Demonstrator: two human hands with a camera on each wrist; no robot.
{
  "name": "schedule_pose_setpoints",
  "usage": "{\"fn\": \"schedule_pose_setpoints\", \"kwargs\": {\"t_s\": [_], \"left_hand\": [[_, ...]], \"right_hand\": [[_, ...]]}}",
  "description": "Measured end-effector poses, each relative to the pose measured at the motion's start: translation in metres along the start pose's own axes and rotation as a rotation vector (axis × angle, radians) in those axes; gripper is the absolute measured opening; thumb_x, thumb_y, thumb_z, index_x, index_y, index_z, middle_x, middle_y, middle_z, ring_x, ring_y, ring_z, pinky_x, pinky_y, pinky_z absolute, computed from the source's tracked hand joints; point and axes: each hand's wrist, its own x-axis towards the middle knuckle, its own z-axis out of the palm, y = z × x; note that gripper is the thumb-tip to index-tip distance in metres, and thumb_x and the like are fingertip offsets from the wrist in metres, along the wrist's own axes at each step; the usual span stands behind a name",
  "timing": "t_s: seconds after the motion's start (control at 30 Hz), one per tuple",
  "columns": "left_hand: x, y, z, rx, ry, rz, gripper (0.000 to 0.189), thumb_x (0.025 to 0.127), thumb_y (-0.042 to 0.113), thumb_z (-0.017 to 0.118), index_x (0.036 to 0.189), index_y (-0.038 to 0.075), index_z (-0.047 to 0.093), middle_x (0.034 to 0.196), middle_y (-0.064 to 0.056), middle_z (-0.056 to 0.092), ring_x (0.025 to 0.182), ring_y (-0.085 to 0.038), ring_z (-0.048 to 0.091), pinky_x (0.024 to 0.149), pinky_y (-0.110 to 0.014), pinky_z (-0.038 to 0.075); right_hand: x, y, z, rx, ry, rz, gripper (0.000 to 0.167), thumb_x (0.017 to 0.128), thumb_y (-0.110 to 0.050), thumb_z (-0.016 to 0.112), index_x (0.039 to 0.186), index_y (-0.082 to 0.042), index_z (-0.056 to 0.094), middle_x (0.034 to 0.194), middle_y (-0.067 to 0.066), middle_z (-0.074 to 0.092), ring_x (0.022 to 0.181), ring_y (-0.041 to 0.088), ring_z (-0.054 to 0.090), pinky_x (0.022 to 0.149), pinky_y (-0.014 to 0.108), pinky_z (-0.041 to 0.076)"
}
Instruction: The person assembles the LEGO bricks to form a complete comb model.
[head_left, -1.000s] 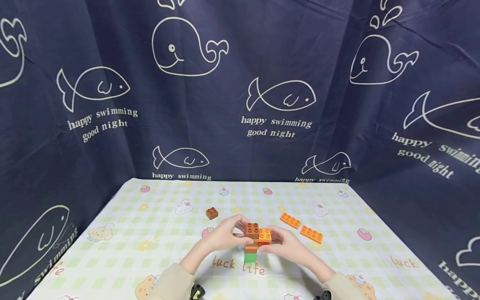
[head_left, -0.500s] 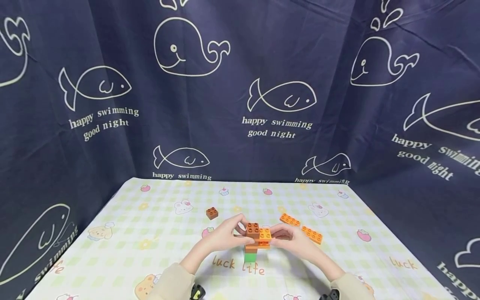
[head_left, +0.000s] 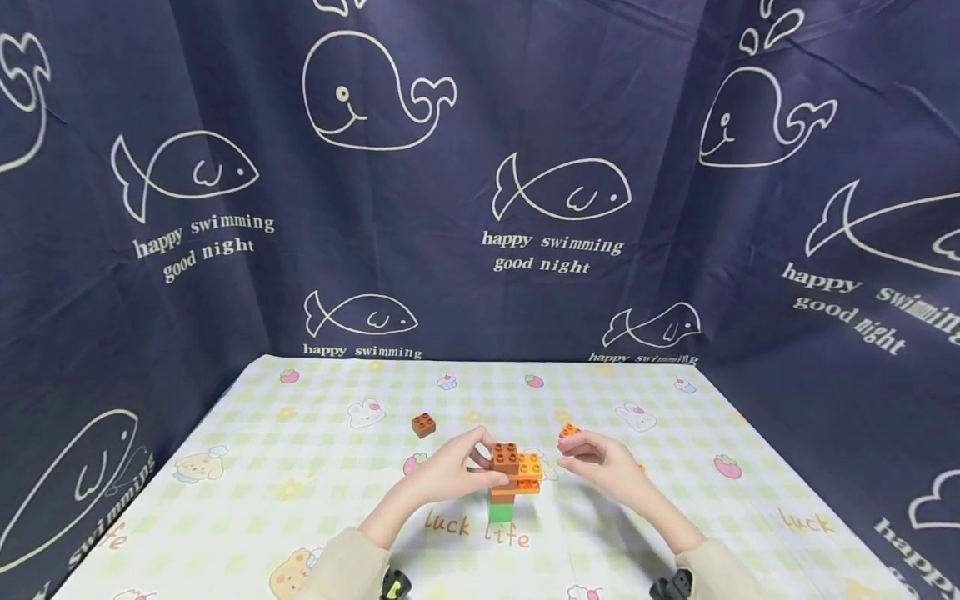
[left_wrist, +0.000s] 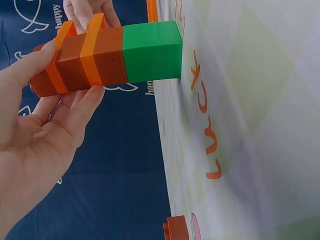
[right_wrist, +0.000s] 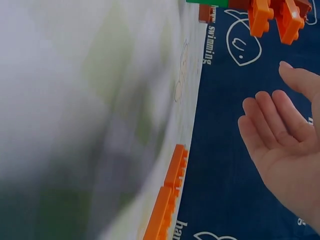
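A tower of building bricks [left_wrist: 110, 55] stands on the cloth, with a green brick [left_wrist: 152, 51] at its foot. Above that, brown bricks alternate with two orange bricks [head_left: 529, 464] that jut out to the right. My left hand [head_left: 453, 468] holds the upper part of the tower between thumb and fingers. To the right of the tower is my right hand [head_left: 611, 473], apart from it. In the right wrist view, its fingers [right_wrist: 272, 125] are slightly bent with nothing between them and the thumb.
One loose brown brick [head_left: 423, 425] lies behind my left hand. Two flat orange bricks [right_wrist: 176, 167] lie end to end on the table beyond my right hand, which partly hides them in the head view. A patterned cloth [head_left: 225, 533] covers the table; dark curtains surround it.
My right hand has let go of the jutting orange bricks and moved away to the right, now covering much of the loose orange ones. My left hand keeps its hold on the tower.
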Motion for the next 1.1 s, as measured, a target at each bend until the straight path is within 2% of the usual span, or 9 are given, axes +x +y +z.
{"fn": "schedule_pose_setpoints", "kwargs": {"t_s": [0.13,0.37,0.57,0.9,1.1], "left_hand": [[0.001,0.001,0.0,0.0,0.001,-0.002,0.032,0.084,0.031,0.07,0.099,0.014,0.048,0.111,-0.006,0.059,0.096,-0.015,0.061,0.078,-0.017,0.053],[0.001,0.003,0.0,-0.006,0.01,-0.009,0.032,0.083,0.03,0.072,0.098,0.015,0.048,0.108,-0.004,0.06,0.095,-0.014,0.061,0.078,-0.017,0.053],[0.002,0.003,0.001,-0.051,0.001,-0.004,0.031,0.083,0.027,0.072,0.097,0.012,0.049,0.105,-0.005,0.06,0.096,-0.016,0.06,0.079,-0.015,0.053],[0.001,0.0,0.002,-0.068,-0.01,-0.01,0.03,0.084,0.027,0.071,0.097,0.014,0.048,0.108,-0.001,0.06,0.105,-0.017,0.059,0.083,-0.015,0.052],[0.002,-0.001,0.002,-0.102,-0.011,-0.002,0.03,0.084,0.023,0.071,0.098,0.012,0.048,0.109,-0.002,0.059,0.104,-0.017,0.059,0.083,-0.015,0.052]], "right_hand": [[0.002,0.003,-0.005,-0.061,0.062,0.02,0.031,0.082,-0.021,0.072,0.106,-0.002,0.064,0.108,0.014,0.067,0.09,0.008,0.064,0.082,0.019,0.053],[0.002,0.004,-0.014,-0.087,0.142,-0.003,0.031,0.083,-0.017,0.072,0.106,0.002,0.064,0.103,0.016,0.068,0.086,0.009,0.064,0.079,0.02,0.054],[0.001,0.009,-0.021,-0.153,0.202,0.03,0.032,0.082,-0.02,0.073,0.106,0.0,0.065,0.102,0.015,0.068,0.086,0.011,0.064,0.079,0.021,0.054],[0.001,0.019,-0.032,-0.291,0.266,0.06,0.032,0.082,-0.018,0.072,0.106,0.002,0.065,0.102,0.016,0.068,0.093,0.028,0.064,0.084,0.031,0.054],[-0.001,0.024,-0.038,-0.374,0.263,0.075,0.035,0.082,-0.019,0.073,0.108,0.002,0.064,0.105,0.018,0.067,0.096,0.031,0.063,0.089,0.044,0.051]]}}
